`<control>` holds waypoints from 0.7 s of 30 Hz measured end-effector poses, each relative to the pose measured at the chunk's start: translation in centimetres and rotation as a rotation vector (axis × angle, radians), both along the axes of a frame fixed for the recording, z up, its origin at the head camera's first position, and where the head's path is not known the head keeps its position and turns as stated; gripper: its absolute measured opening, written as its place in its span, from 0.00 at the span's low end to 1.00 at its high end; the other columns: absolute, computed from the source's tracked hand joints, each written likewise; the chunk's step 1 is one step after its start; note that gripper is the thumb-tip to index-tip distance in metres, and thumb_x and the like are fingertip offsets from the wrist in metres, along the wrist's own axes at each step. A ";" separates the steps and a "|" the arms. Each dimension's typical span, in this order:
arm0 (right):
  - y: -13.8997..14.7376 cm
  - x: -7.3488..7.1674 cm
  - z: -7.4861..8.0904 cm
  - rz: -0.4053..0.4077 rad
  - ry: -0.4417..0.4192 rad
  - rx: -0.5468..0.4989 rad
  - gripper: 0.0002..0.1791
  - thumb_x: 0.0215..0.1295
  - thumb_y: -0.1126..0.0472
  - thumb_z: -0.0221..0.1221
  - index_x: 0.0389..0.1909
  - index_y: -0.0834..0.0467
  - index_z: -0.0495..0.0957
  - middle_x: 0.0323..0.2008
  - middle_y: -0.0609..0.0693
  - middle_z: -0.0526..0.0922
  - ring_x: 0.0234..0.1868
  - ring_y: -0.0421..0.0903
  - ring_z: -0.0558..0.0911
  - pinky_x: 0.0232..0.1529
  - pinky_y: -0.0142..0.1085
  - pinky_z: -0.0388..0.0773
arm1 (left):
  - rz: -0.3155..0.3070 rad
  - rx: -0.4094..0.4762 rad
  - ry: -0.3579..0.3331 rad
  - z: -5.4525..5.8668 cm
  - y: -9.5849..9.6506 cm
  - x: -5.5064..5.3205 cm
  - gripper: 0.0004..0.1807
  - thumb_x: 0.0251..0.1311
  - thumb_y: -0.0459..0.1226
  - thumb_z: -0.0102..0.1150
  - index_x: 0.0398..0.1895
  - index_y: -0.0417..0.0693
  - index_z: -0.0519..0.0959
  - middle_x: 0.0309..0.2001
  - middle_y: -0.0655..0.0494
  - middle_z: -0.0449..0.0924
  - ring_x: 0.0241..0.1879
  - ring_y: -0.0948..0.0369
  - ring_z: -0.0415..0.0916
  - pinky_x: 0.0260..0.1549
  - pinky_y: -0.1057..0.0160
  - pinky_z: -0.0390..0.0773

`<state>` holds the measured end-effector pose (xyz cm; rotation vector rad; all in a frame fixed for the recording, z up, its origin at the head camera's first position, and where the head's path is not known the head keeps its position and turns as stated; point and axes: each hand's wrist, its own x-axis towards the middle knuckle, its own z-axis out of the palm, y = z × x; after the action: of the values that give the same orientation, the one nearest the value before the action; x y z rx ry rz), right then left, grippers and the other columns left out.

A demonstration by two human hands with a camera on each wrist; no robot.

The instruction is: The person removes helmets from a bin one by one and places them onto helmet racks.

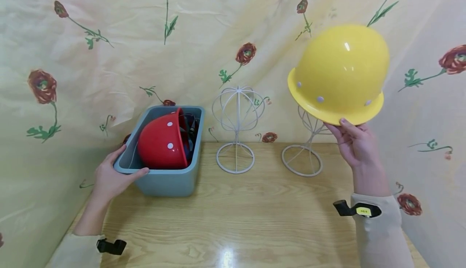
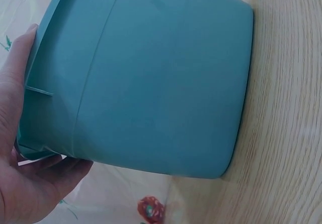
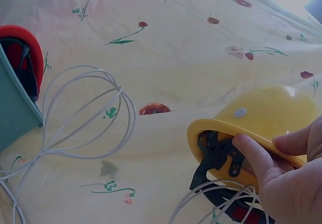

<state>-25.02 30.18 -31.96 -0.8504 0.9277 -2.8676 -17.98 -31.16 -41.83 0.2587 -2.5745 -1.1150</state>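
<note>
Yellow helmet (image 1: 344,73): upper right of the head view, held up above the right wire stand (image 1: 308,143), hiding the top of it; whether they touch cannot be told.
Right hand (image 1: 358,144): pinches the helmet's brim, thumb on the outside, fingers underneath.
Black straps (image 3: 214,151): hang from inside the helmet, lower right of the right wrist view.
Left hand (image 1: 113,177): grips the rim of the blue-green bin (image 1: 167,183) at its lower left corner, thumb along the front.
Bin: left of centre, on the wooden table (image 1: 233,207).
Red helmet (image 1: 160,146): lies on its side in the bin, opening to the right.
Left wire stand (image 1: 237,132): upright, bare, centre of the frame.
Backdrop: flowered cloth (image 1: 200,37) across the top.
</note>
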 end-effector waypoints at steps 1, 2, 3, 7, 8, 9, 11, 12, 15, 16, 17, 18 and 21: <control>0.1 0.0 -0.1 -0.005 0.003 0.002 0.29 0.80 0.80 0.36 0.77 0.65 0.65 0.67 0.65 0.80 0.61 0.62 0.87 0.63 0.47 0.82 | 0.001 0.002 -0.001 0.0 0.0 0.0 0.58 0.56 0.50 0.79 0.86 0.46 0.56 0.78 0.29 0.60 0.72 0.32 0.62 0.58 0.27 0.80; 0.3 0.0 -0.1 -0.006 0.006 0.002 0.29 0.80 0.80 0.36 0.78 0.65 0.64 0.67 0.65 0.80 0.61 0.62 0.87 0.63 0.47 0.82 | 0.002 0.004 -0.003 0.0 0.1 0.0 0.58 0.56 0.50 0.79 0.86 0.46 0.56 0.78 0.29 0.60 0.72 0.32 0.61 0.58 0.27 0.80; 0.4 0.0 -0.2 -0.003 0.003 -0.001 0.29 0.80 0.80 0.36 0.78 0.65 0.64 0.67 0.65 0.80 0.62 0.62 0.86 0.63 0.47 0.82 | 0.004 0.005 -0.005 0.0 0.1 0.0 0.58 0.56 0.50 0.79 0.86 0.46 0.56 0.79 0.29 0.60 0.72 0.32 0.61 0.58 0.27 0.80; 0.8 0.1 -0.5 0.007 -0.009 -0.023 0.29 0.80 0.80 0.36 0.78 0.64 0.65 0.68 0.65 0.80 0.62 0.62 0.86 0.64 0.48 0.81 | 0.008 0.006 -0.007 0.1 0.2 0.0 0.58 0.56 0.50 0.79 0.86 0.46 0.56 0.79 0.29 0.60 0.72 0.32 0.61 0.58 0.27 0.80; 0.8 0.1 -0.5 0.011 -0.010 -0.028 0.29 0.80 0.80 0.36 0.78 0.64 0.65 0.68 0.65 0.79 0.63 0.62 0.86 0.64 0.48 0.81 | 0.008 0.004 -0.005 0.1 0.2 0.1 0.58 0.56 0.50 0.79 0.86 0.46 0.56 0.78 0.29 0.60 0.72 0.32 0.62 0.58 0.27 0.80; 0.9 0.1 -0.6 0.008 -0.008 -0.025 0.29 0.81 0.79 0.36 0.78 0.64 0.65 0.68 0.64 0.80 0.62 0.62 0.86 0.63 0.48 0.81 | 0.008 0.004 -0.002 0.1 0.1 0.1 0.58 0.56 0.50 0.79 0.86 0.46 0.56 0.78 0.29 0.61 0.72 0.32 0.62 0.58 0.27 0.80; 1.1 0.1 -0.7 0.007 -0.004 -0.027 0.30 0.81 0.79 0.36 0.78 0.64 0.65 0.69 0.64 0.79 0.63 0.62 0.86 0.64 0.48 0.81 | 0.005 0.002 0.002 0.1 0.1 0.1 0.58 0.56 0.50 0.79 0.85 0.45 0.57 0.78 0.29 0.61 0.72 0.32 0.62 0.58 0.27 0.80; 1.2 0.1 -0.8 0.014 -0.007 -0.032 0.30 0.81 0.79 0.35 0.78 0.64 0.64 0.69 0.65 0.79 0.63 0.63 0.85 0.64 0.48 0.81 | 0.004 0.001 0.003 0.1 0.1 0.1 0.58 0.56 0.50 0.79 0.85 0.45 0.57 0.78 0.29 0.61 0.71 0.32 0.62 0.58 0.27 0.80; 1.5 0.2 -1.0 0.030 -0.031 -0.042 0.30 0.81 0.79 0.35 0.78 0.63 0.65 0.69 0.64 0.79 0.63 0.62 0.85 0.64 0.49 0.81 | 0.001 0.003 0.005 0.0 0.1 0.0 0.58 0.56 0.50 0.79 0.85 0.45 0.57 0.78 0.29 0.61 0.71 0.32 0.62 0.58 0.28 0.80; 1.5 0.3 -1.1 0.038 -0.043 -0.047 0.30 0.81 0.79 0.35 0.78 0.63 0.66 0.69 0.64 0.79 0.63 0.62 0.85 0.64 0.49 0.81 | 0.001 0.004 0.005 0.0 0.1 0.0 0.58 0.56 0.50 0.79 0.85 0.46 0.56 0.78 0.29 0.61 0.71 0.32 0.62 0.58 0.28 0.81; 1.6 0.3 -1.1 0.042 -0.055 -0.051 0.30 0.81 0.79 0.36 0.77 0.63 0.67 0.68 0.64 0.80 0.63 0.62 0.85 0.64 0.49 0.81 | 0.000 0.003 0.007 -0.1 0.1 0.0 0.58 0.56 0.50 0.79 0.85 0.46 0.56 0.78 0.29 0.61 0.71 0.32 0.62 0.57 0.28 0.81; 1.7 0.3 -1.2 0.044 -0.066 -0.052 0.30 0.81 0.79 0.36 0.77 0.62 0.67 0.68 0.64 0.80 0.64 0.62 0.85 0.64 0.49 0.81 | -0.001 0.003 0.008 -0.1 0.1 0.0 0.58 0.56 0.50 0.79 0.85 0.46 0.56 0.78 0.29 0.61 0.71 0.32 0.62 0.57 0.28 0.81; 1.7 0.2 -1.3 0.058 -0.084 -0.060 0.29 0.81 0.79 0.36 0.76 0.62 0.68 0.68 0.64 0.80 0.64 0.62 0.85 0.64 0.49 0.81 | -0.001 0.002 0.010 -0.2 0.0 0.0 0.58 0.56 0.50 0.79 0.86 0.46 0.56 0.78 0.30 0.61 0.71 0.32 0.62 0.56 0.28 0.81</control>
<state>-24.79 31.91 -33.26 -0.7421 0.7989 -2.8704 -18.02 -31.18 -42.02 0.2517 -2.5653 -1.1162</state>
